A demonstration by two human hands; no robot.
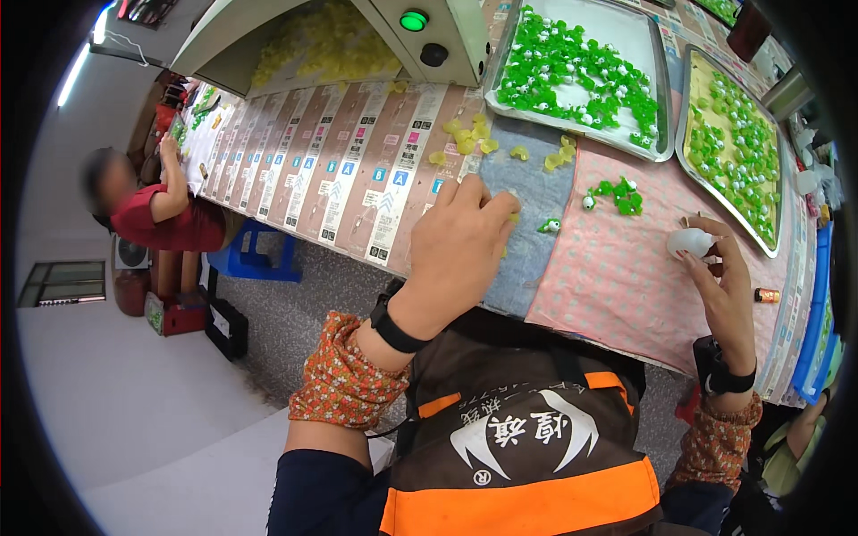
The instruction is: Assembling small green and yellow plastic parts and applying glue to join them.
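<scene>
My left hand is over the edge of the blue cloth, its fingers bent downward. A bit of yellow shows beside its thumb; whatever lies under the fingers is hidden. Beyond it are several small translucent yellow pieces. A single green-and-white piece lies on the blue cloth to its right. In my right hand is a small white squeeze bottle, gripped between thumb and fingers above the pink cloth. A small cluster of green pieces with white balls rests on that cloth.
A metal tray of green-and-white pieces stands at the back, with a second tray at the right. A lamp-lit machine housing holds yellow pieces at the far left. Another person sits further left. A blue bin is at the right edge.
</scene>
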